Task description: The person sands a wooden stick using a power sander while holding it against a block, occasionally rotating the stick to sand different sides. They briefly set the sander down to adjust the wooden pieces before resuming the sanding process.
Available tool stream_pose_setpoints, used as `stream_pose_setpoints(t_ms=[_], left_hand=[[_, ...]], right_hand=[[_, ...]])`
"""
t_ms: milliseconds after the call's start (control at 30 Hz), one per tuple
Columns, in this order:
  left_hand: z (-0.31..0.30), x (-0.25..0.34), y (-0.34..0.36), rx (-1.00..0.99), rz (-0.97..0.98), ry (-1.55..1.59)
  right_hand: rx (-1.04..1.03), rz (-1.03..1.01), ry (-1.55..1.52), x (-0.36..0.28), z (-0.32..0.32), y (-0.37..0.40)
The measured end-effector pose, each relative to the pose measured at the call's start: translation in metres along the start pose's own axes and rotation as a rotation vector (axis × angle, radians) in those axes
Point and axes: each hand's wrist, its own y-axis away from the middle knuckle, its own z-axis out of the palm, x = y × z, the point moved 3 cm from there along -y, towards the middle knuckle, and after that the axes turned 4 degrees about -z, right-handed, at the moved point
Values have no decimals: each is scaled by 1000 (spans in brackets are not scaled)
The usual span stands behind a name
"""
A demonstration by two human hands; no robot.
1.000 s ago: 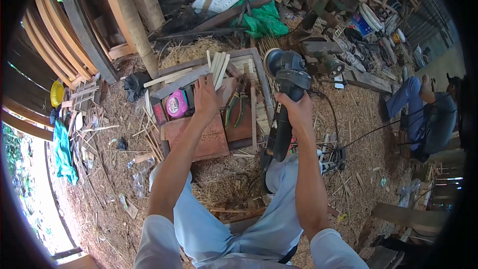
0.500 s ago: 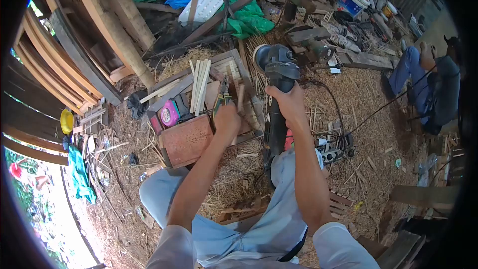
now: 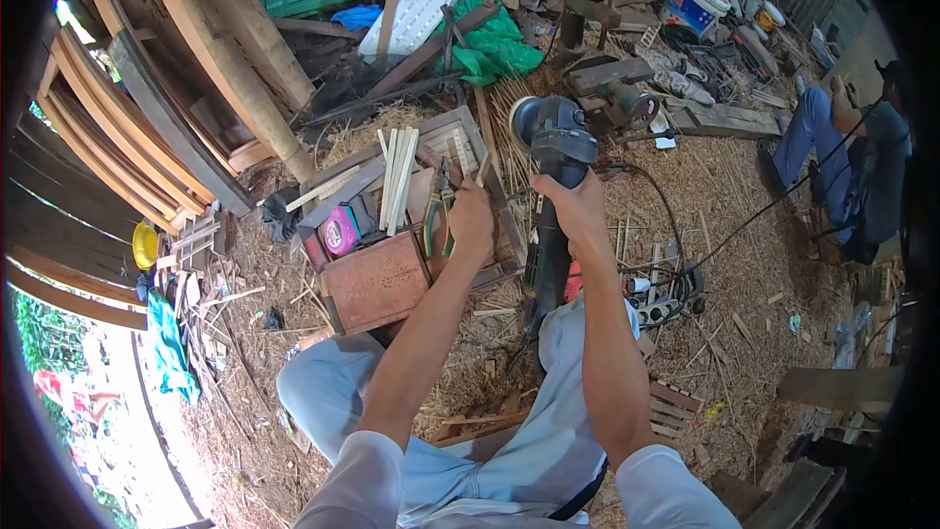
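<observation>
Black grinder (image 3: 561, 147) | clasped in right grip (image 3: 576, 211), disc end (image 3: 526, 120) beyond | left grip (image 3: 471, 220): closure unclear

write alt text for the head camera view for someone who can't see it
A person's right hand grips a black angle grinder, while the left hand is over a wooden tray with pliers, pale sticks and a pink-cased item. Wood shavings litter the ground, and another person sits at the picture's right.

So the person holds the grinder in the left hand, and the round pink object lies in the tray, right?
Not quite: the head view shows the grinder in the right hand. The round pink object does lie in the tray.
</observation>
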Motion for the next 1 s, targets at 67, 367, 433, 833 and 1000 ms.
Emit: stream_pose_setpoints(t_ms=[67,367,433,833,1000], left_hand=[[0,-2,-1,3,-22,45],[-8,-35,11,63,-107,636],[-2,-39,15,63,-93,651],[-50,-50,51,324,145,675],[-93,-142,84,212,324,591]], right_hand=[[13,-10,-4,2,-3,-1],[-23,8,61,2,-2,-3],[-31,-7,109,3,1,-2],[-105,-9,180,4,21,2],[-170,-4,204,-1,29,10]])
